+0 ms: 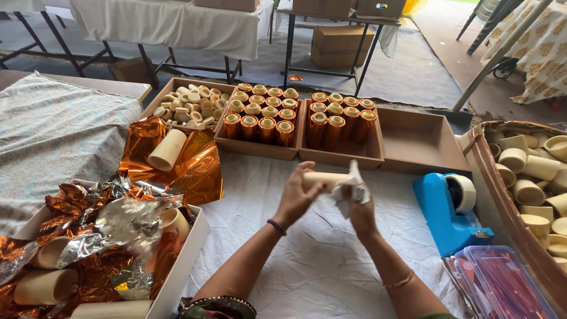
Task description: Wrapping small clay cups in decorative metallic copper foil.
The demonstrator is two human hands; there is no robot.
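Left hand: I see my left hand (293,198) curled around the near-left end of a cream cylinder (323,179), fingers pressed together on it, a dark band on the wrist.
Right hand: my right hand (359,208) pinches a crumpled white cloth (353,189) against the right end of the same cylinder (a thin gold bangle sits lower on that forearm).
Cylinder: it lies roughly level in the air between both hands, above the white-covered surface (313,266), near the middle of the scene.
Far row: four brown cardboard trays stand side by side; the leftmost tray (177,82) holds loose cream discs, the next two trays (260,147) carry upright cylinders wrapped in orange foil, packed touching one another, and the rightmost tray (419,142) shows only its brown floor.
Left side: a sheet of orange foil (198,168) lies with one bare cream cylinder on it, and nearer to me a white box (183,260) is heaped with crumpled orange and silver foil and more cream cylinders.
Right side: a blue tape dispenser (440,212) stands just beside my right hand's side of the surface, with a brown tub (502,201) of cream cylinders beyond it.
Near right corner: a clear plastic lidded box (502,283) with reddish contents, which I cannot tell apart.
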